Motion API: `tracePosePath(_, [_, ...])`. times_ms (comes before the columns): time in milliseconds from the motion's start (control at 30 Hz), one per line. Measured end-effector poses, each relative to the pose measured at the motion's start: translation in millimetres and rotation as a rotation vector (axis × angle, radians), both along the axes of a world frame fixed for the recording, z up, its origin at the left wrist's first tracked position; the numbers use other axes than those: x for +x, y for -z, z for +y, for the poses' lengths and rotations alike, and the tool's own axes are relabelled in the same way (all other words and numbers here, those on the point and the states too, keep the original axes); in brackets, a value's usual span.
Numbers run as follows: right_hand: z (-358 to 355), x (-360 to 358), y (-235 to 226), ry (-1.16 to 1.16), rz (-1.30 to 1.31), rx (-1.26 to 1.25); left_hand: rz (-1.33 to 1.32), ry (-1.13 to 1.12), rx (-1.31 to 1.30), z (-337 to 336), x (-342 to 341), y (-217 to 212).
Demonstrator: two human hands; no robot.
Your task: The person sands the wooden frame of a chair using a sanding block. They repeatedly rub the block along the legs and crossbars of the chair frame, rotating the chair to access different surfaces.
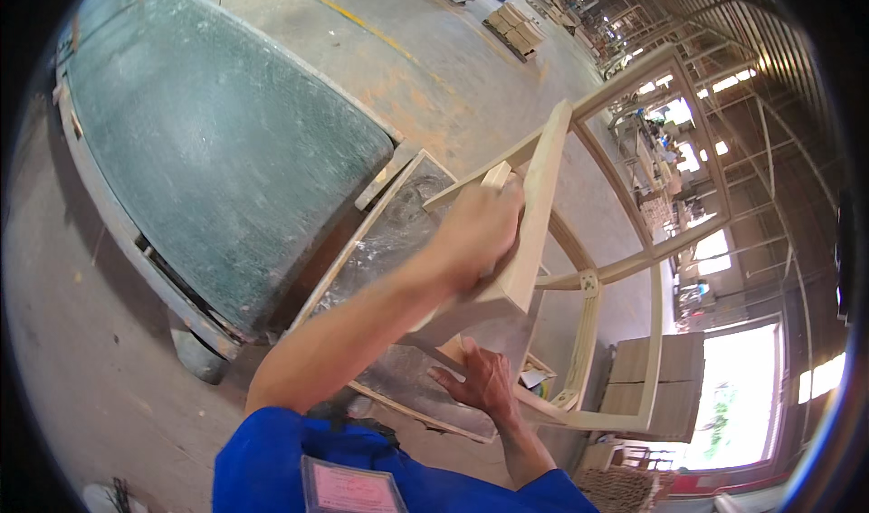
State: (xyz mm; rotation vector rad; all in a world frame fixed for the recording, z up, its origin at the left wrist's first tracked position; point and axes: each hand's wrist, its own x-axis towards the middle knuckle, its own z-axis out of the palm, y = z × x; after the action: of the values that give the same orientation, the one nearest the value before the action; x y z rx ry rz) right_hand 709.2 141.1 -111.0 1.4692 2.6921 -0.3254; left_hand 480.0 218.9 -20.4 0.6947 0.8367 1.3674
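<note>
A broad pale rail point(543, 187) on the wooden frame point(584, 332) is angled above the worktop point(376, 250), its long axis pointed away from the body. The rail is reached closer by the left hand point(484, 223), set along its left face, fingers curled; what's pinched can't be told, too blurry. By the rail's near end, the right hand's point(486, 377) thumb is spread, grip unclear.

Daylight overexposes the rectangular wall opening point(738, 395). Sheen lights the flat green tabletop point(217, 142) between its edges. Fisheye distortion bends outlines.
</note>
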Motion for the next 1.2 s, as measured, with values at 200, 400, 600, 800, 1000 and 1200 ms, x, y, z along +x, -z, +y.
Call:
tracePosePath(200, [-3.1,11.6,-8.8,0.017,0.028,0.010,-0.023,0.122,-0.035,-2.6,10.5,-16.0])
tracePosePath(400, [-1.9,9.4,-13.6,-0.028,0.147,-0.001,0.470,0.072,0.050,50.2,-5.9,-41.1])
tracePosePath(600, [-1.5,23.0,6.1,-0.041,0.378,0.063,1.859,0.223,1.160,67.2,-4.9,-111.2])
tracePosePath(800, [4.0,33.7,12.4,0.009,0.386,-0.019,2.193,1.235,0.857,20.1,43.7,-132.7])
tracePosePath(1000, [2.4,31.1,17.9,-0.053,0.476,-0.029,2.001,1.045,1.062,59.5,19.5,-112.7])
tracePosePath(1200, [3.5,35.2,20.1,0.001,0.486,-0.032,1.927,1.087,1.140,38.6,7.7,-102.4])
